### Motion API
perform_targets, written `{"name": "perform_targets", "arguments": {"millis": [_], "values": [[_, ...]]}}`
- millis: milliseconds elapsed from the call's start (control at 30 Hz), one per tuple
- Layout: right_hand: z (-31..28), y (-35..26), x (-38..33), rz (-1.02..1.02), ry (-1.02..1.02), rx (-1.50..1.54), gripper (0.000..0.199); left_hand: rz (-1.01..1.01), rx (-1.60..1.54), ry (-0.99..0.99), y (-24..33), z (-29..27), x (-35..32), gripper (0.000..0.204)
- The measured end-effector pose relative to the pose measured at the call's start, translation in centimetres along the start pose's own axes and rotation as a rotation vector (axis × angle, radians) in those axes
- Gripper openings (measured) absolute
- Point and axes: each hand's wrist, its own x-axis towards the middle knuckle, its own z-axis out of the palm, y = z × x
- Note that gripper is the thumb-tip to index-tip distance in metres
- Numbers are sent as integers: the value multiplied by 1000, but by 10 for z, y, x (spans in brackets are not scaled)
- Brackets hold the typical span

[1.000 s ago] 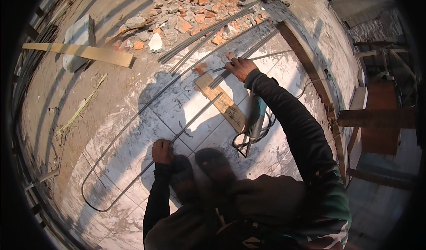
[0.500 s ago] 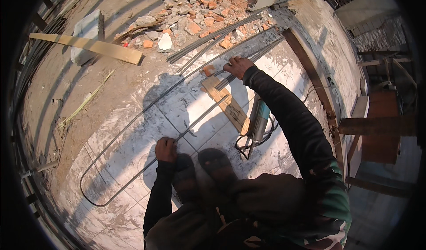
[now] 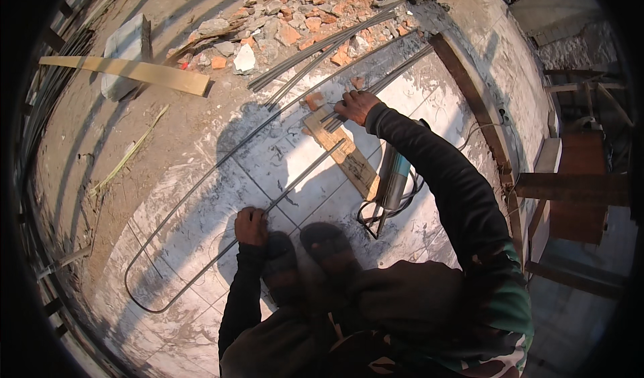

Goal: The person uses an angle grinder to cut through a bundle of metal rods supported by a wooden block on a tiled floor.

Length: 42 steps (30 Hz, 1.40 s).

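My left hand (image 3: 251, 226) is closed around one leg of a long, thin steel rod (image 3: 225, 252), just left of my feet. That rod bends back in a U at the left and its other leg runs to the far right. Its near end rests on a short wooden board (image 3: 349, 163). Farther off, my right hand (image 3: 357, 105) has its fingers curled down on the ends of several straight steel rods (image 3: 396, 76), over the board's far end; its fingertips are partly hidden. A teal and grey power tool (image 3: 394, 180), seemingly an angle grinder, lies beside the board.
Broken brick and concrete rubble (image 3: 288, 32) is heaped at the back, with more steel rods (image 3: 322, 52) before it. A long plank (image 3: 127, 69) leans over a pale block (image 3: 124, 86) at left. A dark beam (image 3: 469, 96) edges the tiled floor at right; a black cord loops near the tool.
My right hand has shifted slightly left and toward me, and the rod ends beneath it have spread a little. The left hand keeps its grip; the view has moved slightly.
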Motion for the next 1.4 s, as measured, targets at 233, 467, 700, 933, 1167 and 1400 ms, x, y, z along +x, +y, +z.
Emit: {"name": "perform_targets", "arguments": {"millis": [233, 467, 700, 933, 1167, 1400], "values": [[7, -3, 3, -29, -47, -59, 15, 0, -18, -4, 0, 1, 1, 16], [2, 4, 6, 12, -91, -13, 17, -21, -14, -19, 2, -2, 1, 16], [12, 20, 3, 40, -38, 28, 20, -11, -30, -3, 4, -4, 4, 16], [22, 15, -3, 116, -154, 44, 21, -15, -27, -2, 0, 3, 2, 15], [-18, -37, 5, 102, 102, 192, 15, -73, -42, -25, -7, -17, -18, 23], [-42, -186, 22, -264, 249, 533, 20, -293, 428, -183, -84, -117, -130, 27]]}}
